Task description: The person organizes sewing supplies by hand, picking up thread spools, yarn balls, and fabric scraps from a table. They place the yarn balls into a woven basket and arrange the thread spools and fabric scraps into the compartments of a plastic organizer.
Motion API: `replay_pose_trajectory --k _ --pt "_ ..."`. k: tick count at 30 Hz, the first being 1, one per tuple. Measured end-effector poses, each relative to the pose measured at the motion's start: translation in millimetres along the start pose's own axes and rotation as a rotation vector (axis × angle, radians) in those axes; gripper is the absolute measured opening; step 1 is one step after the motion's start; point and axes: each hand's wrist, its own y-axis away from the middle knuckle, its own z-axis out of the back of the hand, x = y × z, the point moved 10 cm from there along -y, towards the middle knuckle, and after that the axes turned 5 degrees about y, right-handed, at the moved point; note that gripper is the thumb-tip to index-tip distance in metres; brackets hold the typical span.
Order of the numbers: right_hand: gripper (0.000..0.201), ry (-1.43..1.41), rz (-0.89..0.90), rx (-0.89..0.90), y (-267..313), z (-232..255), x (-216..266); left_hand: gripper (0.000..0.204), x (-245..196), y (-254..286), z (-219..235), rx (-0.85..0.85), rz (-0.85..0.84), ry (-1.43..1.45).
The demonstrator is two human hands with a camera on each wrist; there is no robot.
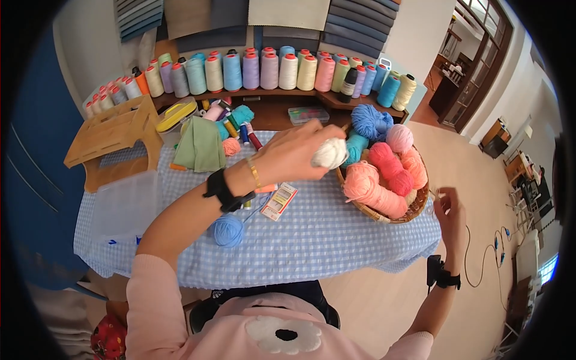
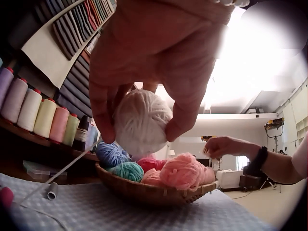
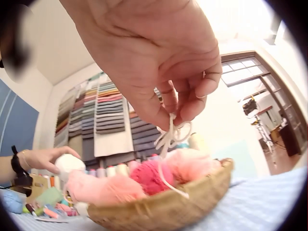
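My left hand (image 1: 293, 151) grips a white ball of yarn (image 2: 143, 121), fingers and thumb spread around its sides, just above the left rim of the wicker basket (image 3: 159, 210). From that ball's side a white strand (image 2: 62, 174) trails down to the tablecloth. To the right of the basket, my right hand (image 1: 451, 215) pinches a small looped bunch of white yarn (image 3: 169, 137) between thumb and fingertips, and a loose end hangs over the basket rim. Inside the basket lie blue yarn (image 1: 372, 122), teal yarn (image 1: 356, 147), hot pink yarn (image 1: 391, 167) and peach yarn (image 1: 375, 191).
Blue checked cloth (image 1: 288, 258) covers the table. On it are a blue yarn ball (image 1: 228, 231), a paper packet (image 1: 279, 201), a clear plastic box (image 1: 123, 207), green fabric (image 1: 201, 144) and a wooden stand (image 1: 114, 135). Thread cones (image 1: 270, 71) line the back shelf.
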Motion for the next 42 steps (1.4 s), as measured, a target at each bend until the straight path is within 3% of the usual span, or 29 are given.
replay_pose_trajectory --k 2,3,5,7,9,13,16,18,19,21,22,23,25,26,27,29,31,33,35,37,39,41,42 --pt "0.017 -0.011 0.204 -0.143 -8 16 59 0.058 -3 -18 -1 -0.052 0.004 0.028" --pt "0.017 -0.013 0.209 -0.142 -13 10 74 0.058 -6 -28 0 -0.102 -0.001 0.056" --pt "0.015 -0.025 0.405 -0.199 -14 5 114 0.058 -10 -43 -6 -0.163 -0.013 0.08" --pt "0.014 0.073 0.485 -0.147 -18 -17 130 0.058 -21 -53 -2 -0.305 -0.101 0.15" --pt "0.015 0.113 0.558 -0.051 -24 -45 125 0.06 -25 -59 -11 -0.292 -0.092 0.18" --pt "0.019 0.074 0.577 -0.034 -21 -45 137 0.063 -23 -68 -20 -0.273 -0.099 0.263" --pt "0.027 -0.04 0.458 -0.066 -19 -21 145 0.066 -19 -74 -23 -0.232 -0.102 0.348" --pt "0.049 -0.232 0.322 0.0 -26 -21 139 0.069 -27 -73 -21 -0.189 -0.182 0.469" --pt "0.049 -0.231 0.317 -0.001 -28 -24 140 0.069 -32 -72 -17 -0.185 -0.183 0.472" --pt "0.074 -0.518 0.45 -0.071 -28 -23 151 0.071 -48 -68 -13 -0.093 -0.23 0.711" --pt "0.088 -0.619 0.456 0.052 -35 -35 150 0.071 -54 -64 -7 -0.092 -0.23 0.71" --pt "0.088 -0.621 0.456 0.052 -34 -35 154 0.072 -58 -59 -4 -0.052 -0.199 0.87" --pt "0.092 -1.184 0.317 0.376 -30 -60 170 0.072 -63 -47 5 -0.015 -0.163 1.025" --pt "0.076 -1.205 0.307 0.288 -26 -63 172 0.074 -64 -41 12 -0.015 -0.15 1.109" --pt "0.076 -1.208 0.314 0.292 -23 -63 172 0.075 -64 -34 19 -0.018 -0.138 1.193" --pt "0.043 -1.164 0.32 0.697 -1 -87 194 0.075 -59 -17 34 -0.039 -0.129 1.186" --pt "0.03 -0.949 0.239 0.648 15 -81 210 0.075 -42 3 48 -0.124 -0.053 1.215" --pt "0.033 -0.988 0.28 0.735 26 -86 221 0.074 -26 24 57 -0.142 -0.027 1.182" --pt "0.035 -0.765 0.345 0.681 38 -75 237 0.074 -5 47 65 -0.226 0.063 1.328" --pt "0.026 -0.73 0.409 0.628 44 -75 257 0.071 13 68 73 -0.282 0.111 1.32" --pt "0.015 -0.338 0.944 0.194 61 -53 292 0.069 33 86 75 -0.329 0.191 1.406" --pt "0.013 -0.204 1.033 0.166 72 -54 313 0.065 46 101 75 -0.356 0.219 1.413" --pt "0.013 -0.136 1.103 0.176 80 -57 324 0.063 51 108 77 -0.38 0.249 1.27"
